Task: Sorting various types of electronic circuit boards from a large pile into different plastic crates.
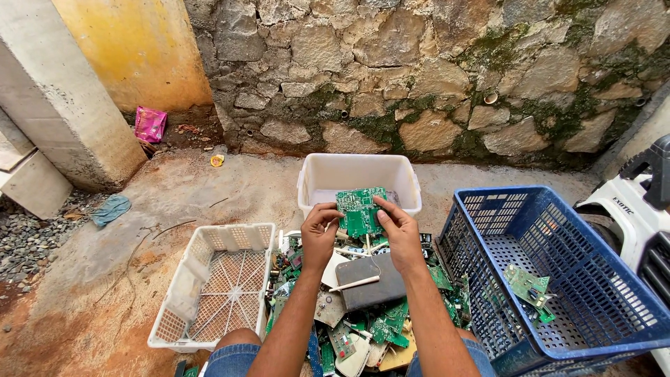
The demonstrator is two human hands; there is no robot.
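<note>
Both hands gripped one green circuit board (361, 209): the left hand (319, 229) pinched its left edge, the right hand (399, 225) its right, above the scrap pile (363, 307).

white crate (209, 286) | blue basket (558, 279) | white tub (359, 174) | pink bag (150, 124)

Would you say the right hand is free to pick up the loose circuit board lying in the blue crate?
Probably not yet: the right hand and left hand both grip a green circuit board; nothing covers the crate's board.

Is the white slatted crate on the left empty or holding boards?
Empty: the white slatted crate shows only its bare lattice floor, no boards inside.
</note>
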